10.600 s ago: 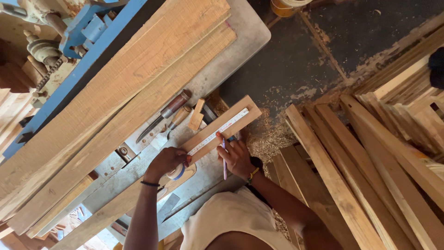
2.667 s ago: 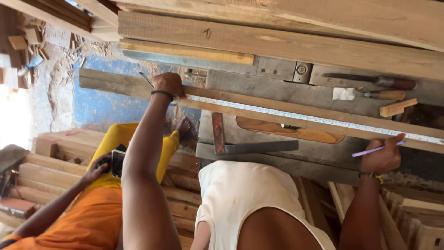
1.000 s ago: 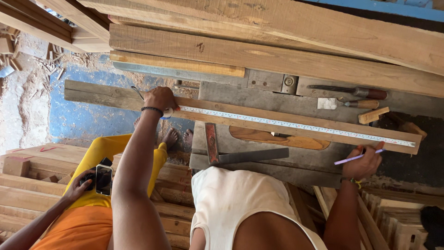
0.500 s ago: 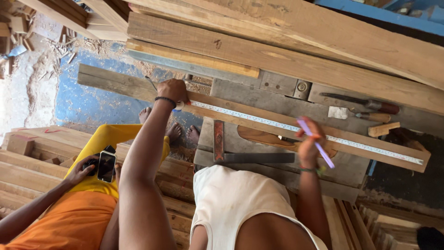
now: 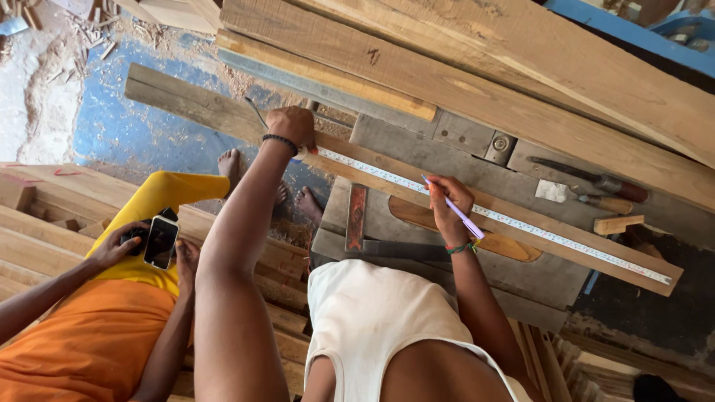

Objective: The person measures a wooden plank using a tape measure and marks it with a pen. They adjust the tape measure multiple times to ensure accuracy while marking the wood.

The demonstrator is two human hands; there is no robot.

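A long wooden plank (image 5: 186,110) lies across the grey machine table (image 5: 551,279), with a white tape measure (image 5: 521,225) stretched along it. My left hand (image 5: 290,126) presses the tape's case down on the plank. My right hand (image 5: 448,205) holds a purple pencil (image 5: 454,209), its tip touching the tape near the plank's middle.
Wide boards (image 5: 477,82) are stacked behind the plank. Chisels (image 5: 588,182), a small wood block (image 5: 617,223) and a try square (image 5: 356,217) lie on the table. A seated person in orange and yellow (image 5: 97,327) holds a phone (image 5: 161,241) at the left. Timber stacks lie below.
My right hand has moved left along the plank, from near its right end to its middle, and set the pencil tip on the tape. My left hand stays on the tape case.
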